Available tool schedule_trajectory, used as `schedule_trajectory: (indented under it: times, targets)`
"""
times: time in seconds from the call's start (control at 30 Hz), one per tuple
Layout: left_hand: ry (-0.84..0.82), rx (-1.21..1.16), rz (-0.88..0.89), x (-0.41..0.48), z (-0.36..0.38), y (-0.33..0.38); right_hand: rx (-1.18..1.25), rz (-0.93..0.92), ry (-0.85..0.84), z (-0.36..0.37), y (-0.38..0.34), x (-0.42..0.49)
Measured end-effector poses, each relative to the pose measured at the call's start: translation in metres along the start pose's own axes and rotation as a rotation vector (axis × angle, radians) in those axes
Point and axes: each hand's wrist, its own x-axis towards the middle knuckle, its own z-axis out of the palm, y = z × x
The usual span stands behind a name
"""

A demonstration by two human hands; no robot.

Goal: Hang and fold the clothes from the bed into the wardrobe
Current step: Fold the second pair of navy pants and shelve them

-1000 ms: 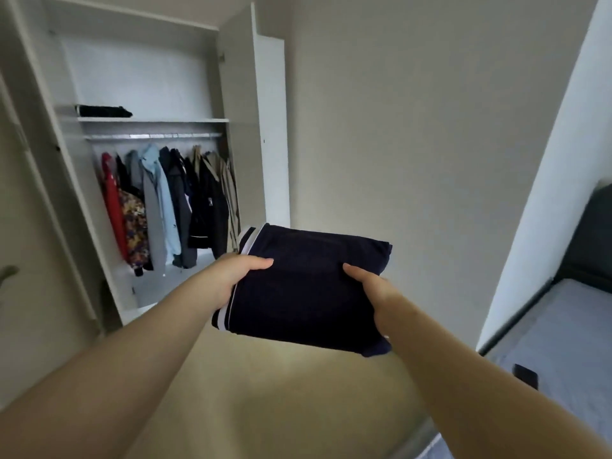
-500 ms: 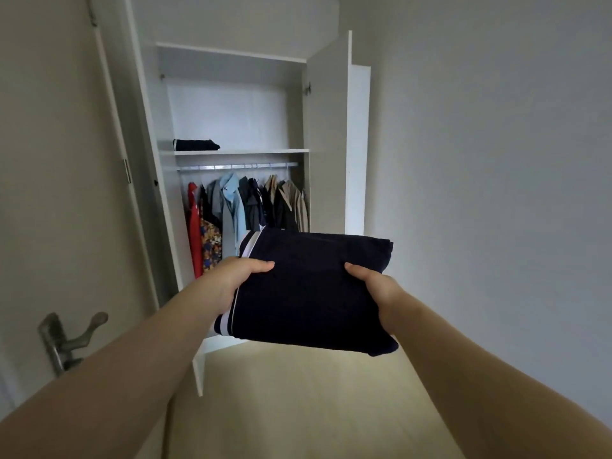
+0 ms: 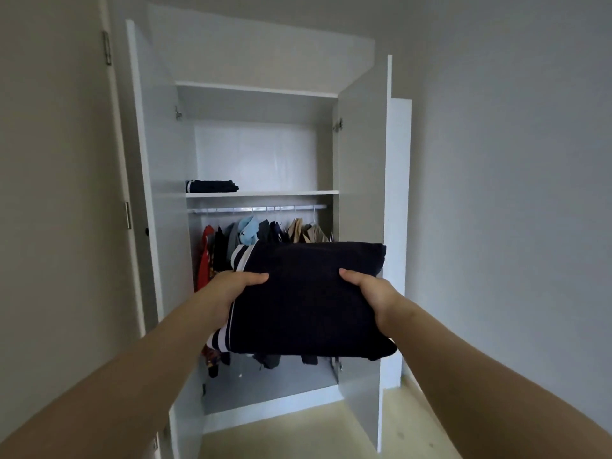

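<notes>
Left hand and right hand pinch the folded garment at opposite edges, thumbs on top, in front of the open wardrobe, below its shelf. Soft, light, floppy, I'd say — support it underneath or the folds slump.

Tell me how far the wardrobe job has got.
Done: clothes hang on the rail, and one folded dark garment lies on the shelf. In hand: the left hand and right hand hold a folded navy garment before the open wardrobe. Left: setting it down inside; the bed is out of view.
</notes>
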Motion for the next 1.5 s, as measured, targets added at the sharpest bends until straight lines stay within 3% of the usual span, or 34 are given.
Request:
schedule_trajectory:
  times: [0.33,0.77,0.97,1.5]
  targets:
    - [0.036,-0.024,0.042,0.158,0.011,0.037,-0.057,-0.042,-0.017,0.018,-0.035,0.163]
    - [-0.006,-0.043,0.114,0.433,0.006,0.108,-0.042,-0.129,-0.042,0.066,-0.084,0.436]
    - [0.005,-0.041,0.105,0.522,0.008,0.123,-0.073,-0.108,-0.052,0.079,-0.097,0.533]
    - [0.142,0.012,0.247,0.739,0.041,0.24,-0.07,-0.304,-0.182,0.099,-0.206,0.781]
